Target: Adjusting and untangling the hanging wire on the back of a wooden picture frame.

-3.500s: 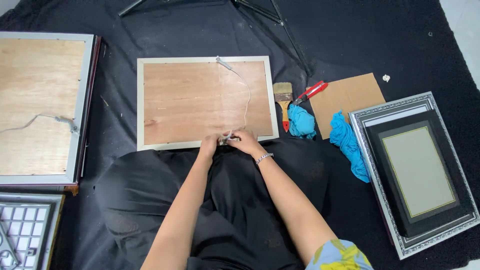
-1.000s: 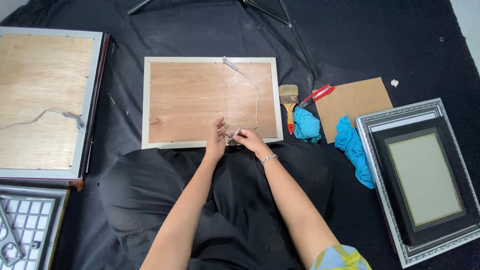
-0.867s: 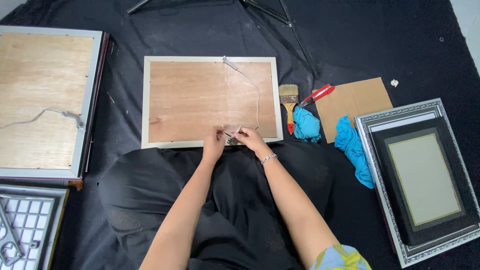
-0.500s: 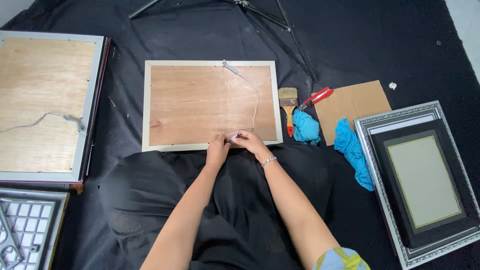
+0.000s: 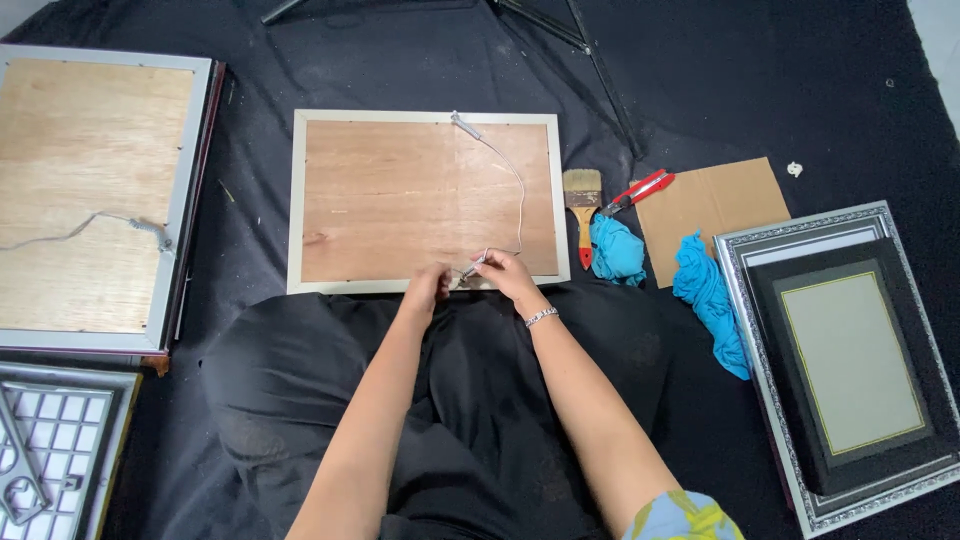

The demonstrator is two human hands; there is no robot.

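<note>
Now both hands, left hand [image 5: 428, 285] and right hand [image 5: 503, 275], pinch the hanging wire [image 5: 519, 200] end at the frame [image 5: 425, 200]'s near edge, wire running away.

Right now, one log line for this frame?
left hand: on frame near edge | right hand: pinching wire end | brush, pliers: right, untouched

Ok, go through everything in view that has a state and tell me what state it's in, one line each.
Middle frame: face down, wooden back up.
Hanging wire: fixed at top edge, slack, lower end at the hands.
Left hand: fingers pinched at the frame's bottom edge.
Right hand: pinching the wire's end.
Left frame: face down, wire loose.
Silver frame: face up.
Red pliers: lying shut.
</note>
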